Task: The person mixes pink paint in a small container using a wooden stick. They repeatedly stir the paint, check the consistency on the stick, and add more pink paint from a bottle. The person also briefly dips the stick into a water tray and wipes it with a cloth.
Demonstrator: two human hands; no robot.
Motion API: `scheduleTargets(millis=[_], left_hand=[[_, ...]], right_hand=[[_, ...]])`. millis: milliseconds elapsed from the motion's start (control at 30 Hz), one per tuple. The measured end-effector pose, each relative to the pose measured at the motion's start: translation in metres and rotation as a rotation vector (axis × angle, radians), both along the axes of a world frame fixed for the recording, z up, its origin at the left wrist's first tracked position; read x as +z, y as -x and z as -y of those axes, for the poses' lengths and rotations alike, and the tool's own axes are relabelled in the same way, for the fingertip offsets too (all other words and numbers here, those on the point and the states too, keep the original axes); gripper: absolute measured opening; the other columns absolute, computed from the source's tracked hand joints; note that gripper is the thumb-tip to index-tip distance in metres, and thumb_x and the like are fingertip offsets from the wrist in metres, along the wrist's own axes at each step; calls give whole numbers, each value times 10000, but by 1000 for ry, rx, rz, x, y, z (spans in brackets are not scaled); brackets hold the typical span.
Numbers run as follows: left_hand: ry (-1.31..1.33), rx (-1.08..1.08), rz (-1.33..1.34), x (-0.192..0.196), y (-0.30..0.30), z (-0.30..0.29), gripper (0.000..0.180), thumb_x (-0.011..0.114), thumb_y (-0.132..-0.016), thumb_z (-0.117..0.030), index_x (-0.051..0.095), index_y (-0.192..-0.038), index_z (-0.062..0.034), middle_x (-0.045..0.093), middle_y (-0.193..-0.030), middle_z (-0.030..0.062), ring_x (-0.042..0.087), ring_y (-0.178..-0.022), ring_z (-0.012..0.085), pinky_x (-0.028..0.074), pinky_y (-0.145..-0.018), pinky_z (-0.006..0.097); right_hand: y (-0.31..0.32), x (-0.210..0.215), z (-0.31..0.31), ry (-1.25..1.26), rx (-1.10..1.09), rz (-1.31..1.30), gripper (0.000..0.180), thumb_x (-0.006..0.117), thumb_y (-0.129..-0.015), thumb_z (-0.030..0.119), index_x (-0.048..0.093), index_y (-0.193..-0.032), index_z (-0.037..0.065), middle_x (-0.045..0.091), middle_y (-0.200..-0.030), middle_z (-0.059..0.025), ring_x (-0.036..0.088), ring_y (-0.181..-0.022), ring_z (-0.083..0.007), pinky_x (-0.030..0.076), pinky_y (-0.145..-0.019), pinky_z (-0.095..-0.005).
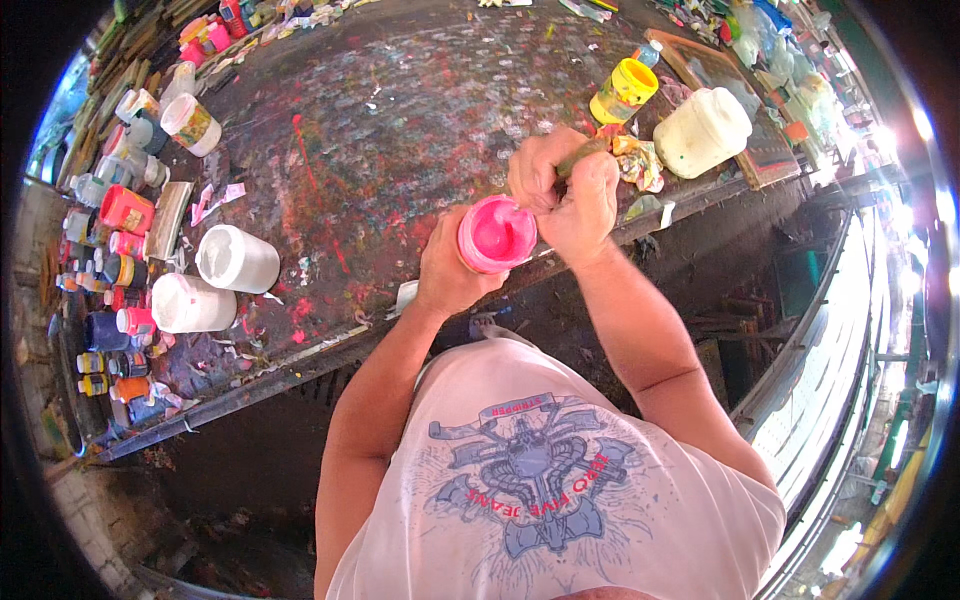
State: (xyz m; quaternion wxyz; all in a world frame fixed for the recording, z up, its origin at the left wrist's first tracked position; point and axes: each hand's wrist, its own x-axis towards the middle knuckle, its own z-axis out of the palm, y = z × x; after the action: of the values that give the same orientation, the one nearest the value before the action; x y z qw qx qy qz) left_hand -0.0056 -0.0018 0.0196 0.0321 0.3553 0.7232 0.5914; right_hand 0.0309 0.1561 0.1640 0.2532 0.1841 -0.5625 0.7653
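My left hand (450, 265) is wrapped round a jar of bright pink paint (497, 234), held near the table's front edge. The jar's mouth is uncovered, and thick paint shows inside with a swirled surface. Just to the right of its rim, my right hand (568, 190) is closed on a greenish-brown, stick-like piece (582, 154). Most of that piece is hidden by the fingers. Close beyond this hand lies a crumpled, paint-stained wad (638, 163). A yellow jar (624, 91) and a large whitish tub (703, 132) stand behind and to the right.
The dark, paint-spattered table (370, 150) stretches ahead. Two white tubs, one (238, 259) behind the other (194, 303), stand on the left, beside several small paint jars (127, 210). A wooden-framed screen (720, 95) lies at the right, with plastic bags (770, 45) beyond.
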Motion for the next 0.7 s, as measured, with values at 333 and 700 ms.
scheduleTargets(millis=[333,700], left_hand=[[-1,4,15,-2,0,1,863,1029,-667,-148,632,-1431,-107,708,-1343,158,681,-1270,425,571,-1090,527],[37,-23,50,-2,1,4,873,1033,-683,-162,627,-1455,-117,701,-1340,140,679,-1266,408,568,-1101,514]], right_hand=[[-1,-1,2,-27,-38,51,759,471,-1122,794,519,-837,92,418,-714,18,368,-622,-147,319,-613,-350],[-1,-13,15,-10,15,-13,726,465,-1147,757,520,-876,86,429,-712,-2,353,-593,-145,310,-585,-347]])
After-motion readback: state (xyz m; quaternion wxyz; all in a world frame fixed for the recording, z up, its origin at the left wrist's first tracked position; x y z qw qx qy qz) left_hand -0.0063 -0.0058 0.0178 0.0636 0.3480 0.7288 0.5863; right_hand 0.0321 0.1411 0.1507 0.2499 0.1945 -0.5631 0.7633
